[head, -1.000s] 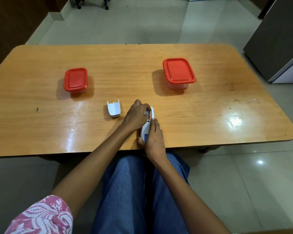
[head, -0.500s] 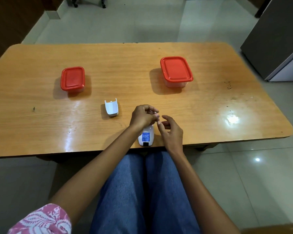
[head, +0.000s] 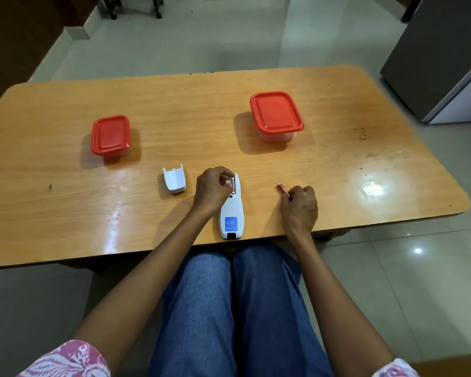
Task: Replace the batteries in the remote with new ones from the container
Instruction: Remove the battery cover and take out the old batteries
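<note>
A: The left hand (head: 212,190) has a narrow fingertip grip on the battery in the bay (head: 232,185) at the far end of the remote (head: 231,210), which lies face down at the bench's (head: 65,213) near edge. The right hand (head: 299,205) pinches the loose battery (head: 284,190), at about three o'clock from the remote.

B: Risks?

A: That loose one could roll off the near edge if dropped. Old and new cells look alike, so they might get mixed.

B: Anything unclear?

A: Polarity marks and the bay springs are too small to read. Both containers, the smaller (head: 110,135) at eleven o'clock and the larger (head: 276,112) at one, are lidded, contents hidden. The cover (head: 174,178) lies at nine.
</note>
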